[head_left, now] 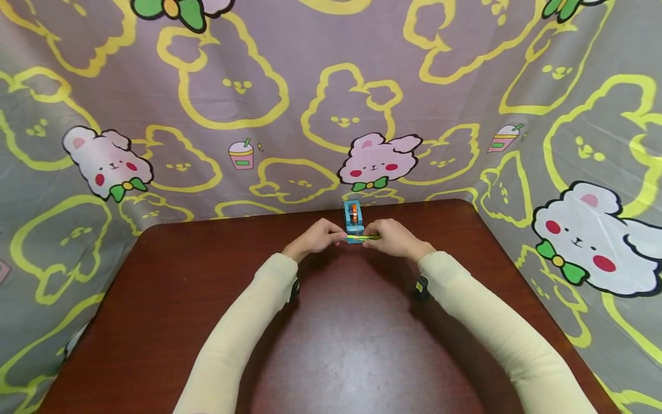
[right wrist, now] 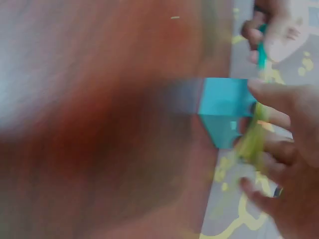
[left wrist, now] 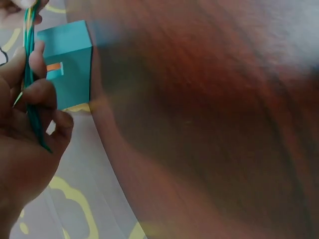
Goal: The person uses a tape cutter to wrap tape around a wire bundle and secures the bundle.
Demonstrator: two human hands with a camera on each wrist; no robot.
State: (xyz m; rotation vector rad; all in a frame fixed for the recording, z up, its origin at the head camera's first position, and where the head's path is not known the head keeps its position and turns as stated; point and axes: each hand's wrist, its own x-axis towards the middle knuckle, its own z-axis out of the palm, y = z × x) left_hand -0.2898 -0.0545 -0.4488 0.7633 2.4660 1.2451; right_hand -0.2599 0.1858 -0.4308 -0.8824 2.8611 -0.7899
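A slim bundle of thin green and yellow strands (head_left: 357, 237) stretches between my two hands, just in front of a blue tape dispenser (head_left: 354, 214) with an orange wheel. My left hand (head_left: 322, 236) pinches the bundle's left end; in the left wrist view the green strands (left wrist: 30, 42) run along its fingers and a tail hangs past the palm. With curled fingers my right hand (head_left: 394, 237) holds the other end, where yellowish strands (right wrist: 255, 137) look blurred in the right wrist view. Part of the dispenser is hidden behind the hands and bundle.
The dispenser stands near the far edge of a dark reddish-brown table (head_left: 331, 322). Right behind that edge hangs a patterned cloth (head_left: 295, 103), which also runs along both sides. Dark wrist devices (head_left: 422, 287) sit below the cream sleeves.
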